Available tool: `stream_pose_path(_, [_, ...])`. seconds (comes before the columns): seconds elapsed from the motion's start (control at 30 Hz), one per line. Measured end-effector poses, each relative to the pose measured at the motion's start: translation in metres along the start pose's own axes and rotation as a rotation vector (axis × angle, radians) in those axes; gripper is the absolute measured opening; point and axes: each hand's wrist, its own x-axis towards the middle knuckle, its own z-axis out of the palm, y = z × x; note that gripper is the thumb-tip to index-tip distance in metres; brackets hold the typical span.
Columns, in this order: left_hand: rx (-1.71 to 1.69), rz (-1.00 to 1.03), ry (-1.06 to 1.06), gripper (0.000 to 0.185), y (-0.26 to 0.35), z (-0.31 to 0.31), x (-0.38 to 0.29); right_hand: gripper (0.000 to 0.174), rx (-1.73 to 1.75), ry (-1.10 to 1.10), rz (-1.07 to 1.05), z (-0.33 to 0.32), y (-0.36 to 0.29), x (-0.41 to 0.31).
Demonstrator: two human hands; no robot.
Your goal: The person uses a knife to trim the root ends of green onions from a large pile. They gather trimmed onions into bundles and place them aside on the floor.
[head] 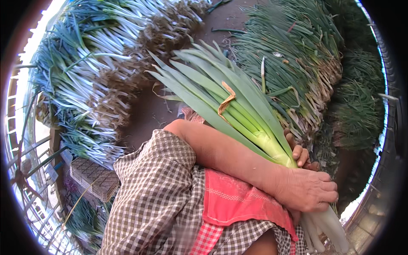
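Observation:
A bunch of leeks (255, 118) lies slantwise before me, its broad green leaves fanned towards the top and its white stalks (325, 226) pointing down at the right. My left hand (309, 191), at the end of a bare forearm crossing my body, is closed over the bunch where green turns to white. Bent fingers of my right hand (301, 156) curl around the bunch's far side, just above the left hand; the rest of that hand is mostly hidden. One dry brown leaf (227, 98) twists across the green ones. The stalk ends are partly blurred.
Rooted spring onions (105, 70) form a long heap at left. Another heap of green onions (287, 63) lies at upper right, with more greens (360, 111) beyond. A plastic crate (94, 178) stands lower left by wire mesh (35, 197). A red cloth (236, 200) covers my lap.

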Motion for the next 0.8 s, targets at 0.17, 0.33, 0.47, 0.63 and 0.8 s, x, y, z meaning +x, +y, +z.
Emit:
stream_pose_path(0.17, [-0.251, -0.218, 0.301, 0.042, 0.019, -0.053, -0.042, 0.038, 0.067, -0.125, 0.014, -0.007, 0.043, 0.005])
stream_pose_path(0.33, [0.81, -1.267, 0.353, 0.028, 0.056, -0.149, -0.145, 0.035, 0.026, -0.08, 0.037, -0.015, 0.046, -0.009])
stream_pose_path(0.47, [0.474, -1.706, 0.311, 0.027, 0.046, -0.132, -0.187, 0.035, 0.003, -0.068, 0.068, -0.018, 0.038, -0.005])
stream_pose_path(0.63, [0.569, -1.683, 0.771, 0.009, 0.039, -0.154, -0.242, 0.034, 0.005, -0.05, 0.083, -0.027, 0.035, -0.015])
stream_pose_path(0.8, [1.08, -2.269, -0.441, 0.031, 0.135, -0.166, -0.474, 0.034, -0.019, -0.115, 0.119, -0.034, 0.021, -0.006])
